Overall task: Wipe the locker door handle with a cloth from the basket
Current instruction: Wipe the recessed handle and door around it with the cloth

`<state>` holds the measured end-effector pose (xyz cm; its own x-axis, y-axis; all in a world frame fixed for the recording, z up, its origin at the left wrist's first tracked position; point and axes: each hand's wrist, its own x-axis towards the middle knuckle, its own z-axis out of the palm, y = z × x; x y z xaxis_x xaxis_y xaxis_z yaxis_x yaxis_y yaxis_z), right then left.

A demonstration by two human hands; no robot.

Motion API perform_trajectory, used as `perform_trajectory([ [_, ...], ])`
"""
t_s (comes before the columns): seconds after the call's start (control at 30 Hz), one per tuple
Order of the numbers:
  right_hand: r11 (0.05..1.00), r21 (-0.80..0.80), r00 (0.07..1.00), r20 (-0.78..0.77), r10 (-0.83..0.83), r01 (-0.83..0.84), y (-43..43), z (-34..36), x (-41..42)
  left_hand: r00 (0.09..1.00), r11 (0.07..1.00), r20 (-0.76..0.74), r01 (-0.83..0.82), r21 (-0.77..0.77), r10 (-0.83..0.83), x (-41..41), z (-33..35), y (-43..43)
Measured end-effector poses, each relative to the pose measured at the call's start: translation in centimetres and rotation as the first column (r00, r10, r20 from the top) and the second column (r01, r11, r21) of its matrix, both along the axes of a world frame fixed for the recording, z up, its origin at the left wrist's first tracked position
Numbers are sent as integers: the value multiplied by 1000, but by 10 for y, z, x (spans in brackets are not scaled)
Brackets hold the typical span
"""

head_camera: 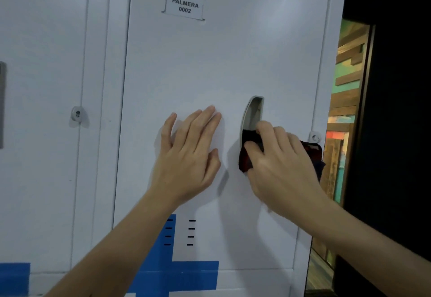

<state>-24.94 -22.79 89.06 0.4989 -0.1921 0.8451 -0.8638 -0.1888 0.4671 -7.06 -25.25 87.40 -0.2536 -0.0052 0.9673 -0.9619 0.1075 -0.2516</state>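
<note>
A white locker door (210,63) fills the view, with a label reading PALMERA 0002 (185,5) near its top. Its recessed grey handle (253,112) is a tall narrow slot at the middle right. My right hand (279,168) is shut on a dark red and black cloth (247,156) and presses it into the lower half of the handle. More of the cloth sticks out past my knuckles at the right. My left hand (191,152) lies flat on the door, fingers spread, just left of the handle. No basket is in view.
A second white locker (42,63) stands to the left with a round lock (77,113). Another small lock (314,136) sits at the door's right edge. Blue tape (182,273) runs across the bottom. Vent slots (179,232) lie below my hands. A dark frame (396,110) is at the right.
</note>
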Motion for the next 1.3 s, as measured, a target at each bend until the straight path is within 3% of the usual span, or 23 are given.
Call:
perform_trajectory([
  [0.1,989,94,989,-109,-104,114,14,17,1,1000,1000,-9,1,-3,-1,1,1,0],
  [0.17,947,259,966,-220,-135,191,17,29,4,1000,1000,-8,-2,4,2,1,2,0],
  [0.27,776,599,973,-216,-77,194,15,54,6,1000,1000,-9,-6,15,6,1,0,0],
  [0.33,725,649,964,-255,-74,228,17,62,7,1000,1000,-13,-4,13,4,0,-1,0],
  [0.43,770,498,891,-410,-195,398,24,57,9,1000,1000,-25,15,-4,-15,1,0,-1],
  [0.53,896,107,794,-517,-320,430,28,53,8,999,999,-31,30,-16,-31,1,1,0],
  [0.6,913,-118,755,-526,-391,391,24,64,5,999,999,-30,37,-22,-38,0,1,0],
  [0.73,932,-157,779,-514,-359,326,21,74,-4,999,999,-20,24,-28,-25,2,0,-1],
  [0.83,933,142,844,-487,-226,331,19,53,-6,1000,999,-14,21,-28,-21,1,0,-1],
  [0.93,912,249,858,-483,-175,326,24,47,-7,1000,1000,-20,17,-24,-17,1,0,-2],
  [1.1,967,-156,720,-646,-253,199,15,64,-8,999,999,-32,31,-27,-32,0,1,-1],
  [1.2,952,-297,621,-734,-275,71,4,76,-10,998,999,-38,46,-15,-47,0,0,0],
  [1.3,944,-330,632,-725,-274,30,2,93,-15,999,999,-39,36,-18,-37,0,0,0],
])
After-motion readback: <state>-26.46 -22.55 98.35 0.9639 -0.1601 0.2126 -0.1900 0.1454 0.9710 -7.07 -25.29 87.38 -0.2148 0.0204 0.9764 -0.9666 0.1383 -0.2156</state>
